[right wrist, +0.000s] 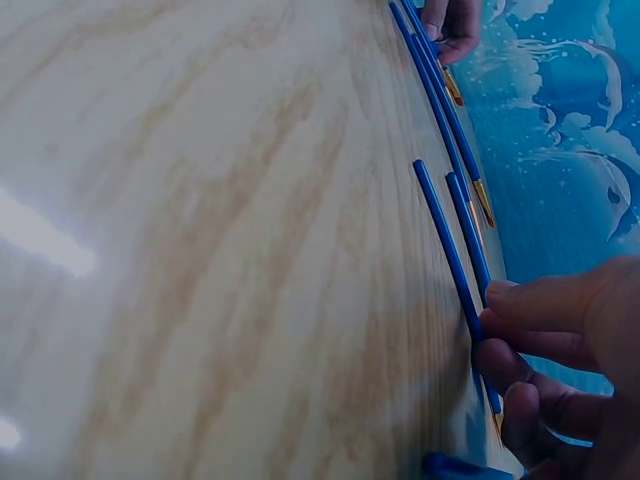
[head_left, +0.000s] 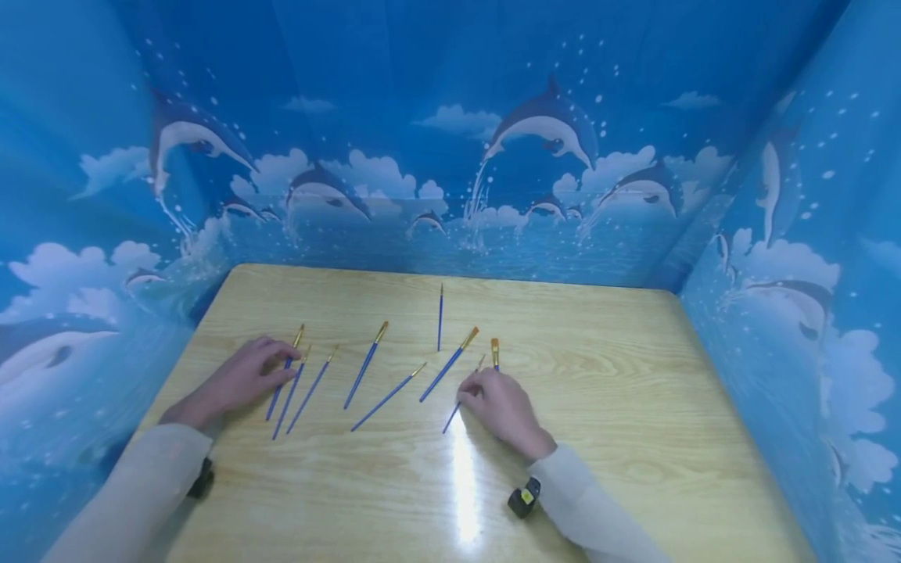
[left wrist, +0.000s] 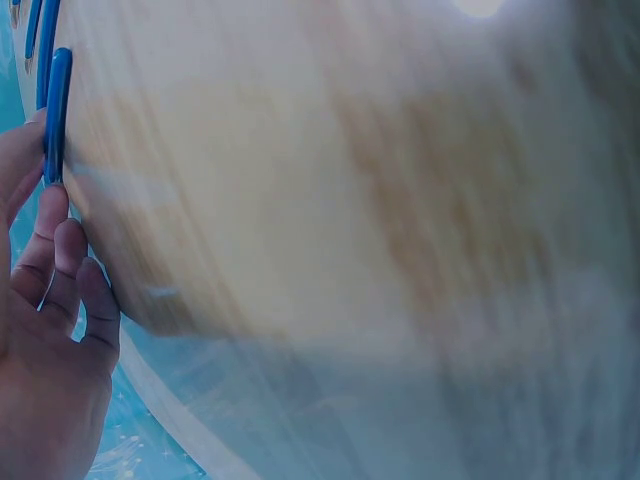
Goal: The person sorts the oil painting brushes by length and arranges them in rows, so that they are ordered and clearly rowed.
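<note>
lt wood tbl [head_left: 669, 407] | blue dolphin backdrop [head_left: 422, 47], 3 sides | glare [head_left: 464, 477] mid-tbl

This is looking like a screened-off tabletop booth, though whether a home, classroom or studio is surrounding it cannot be told. In the head view, sea-print sheeting [head_left: 394, 47] is closing in the far side at 12 o'clock and both flanks at 9 and 3 o'clock, with its corners folding at about 10 and 2 o'clock. Cartoon dolphins [head_left: 549, 125] are leaping across it among white clouds [head_left: 461, 120]. A pale wood-grain table [head_left: 633, 438] is filling the floor of this enclosure, its far corners rounding off, and slim artist's paintbrushes [head_left: 449, 364] lying on it are lending a craft-table look.
</note>
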`<move>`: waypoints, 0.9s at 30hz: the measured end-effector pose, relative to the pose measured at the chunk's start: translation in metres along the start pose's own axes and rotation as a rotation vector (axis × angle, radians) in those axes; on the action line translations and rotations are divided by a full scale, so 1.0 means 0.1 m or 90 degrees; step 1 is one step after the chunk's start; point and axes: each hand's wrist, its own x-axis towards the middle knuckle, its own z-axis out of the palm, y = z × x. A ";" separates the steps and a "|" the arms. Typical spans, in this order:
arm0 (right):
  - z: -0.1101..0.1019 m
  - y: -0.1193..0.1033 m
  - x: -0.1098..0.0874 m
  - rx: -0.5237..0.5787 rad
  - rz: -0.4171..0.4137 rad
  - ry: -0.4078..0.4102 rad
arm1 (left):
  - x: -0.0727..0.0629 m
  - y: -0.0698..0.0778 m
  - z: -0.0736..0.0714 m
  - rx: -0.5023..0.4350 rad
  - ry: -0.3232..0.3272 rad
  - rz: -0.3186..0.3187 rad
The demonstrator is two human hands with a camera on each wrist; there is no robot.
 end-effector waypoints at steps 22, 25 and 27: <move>0.08 -0.11 -0.31 -0.057 -0.048 -0.031 | -0.01 0.01 0.00 0.004 0.008 0.008; 0.08 -0.13 -0.36 -0.058 -0.050 -0.039 | -0.01 0.01 0.00 0.005 0.008 0.011; 0.07 -0.14 -0.40 -0.061 -0.056 -0.042 | -0.01 0.01 -0.01 0.007 0.007 0.011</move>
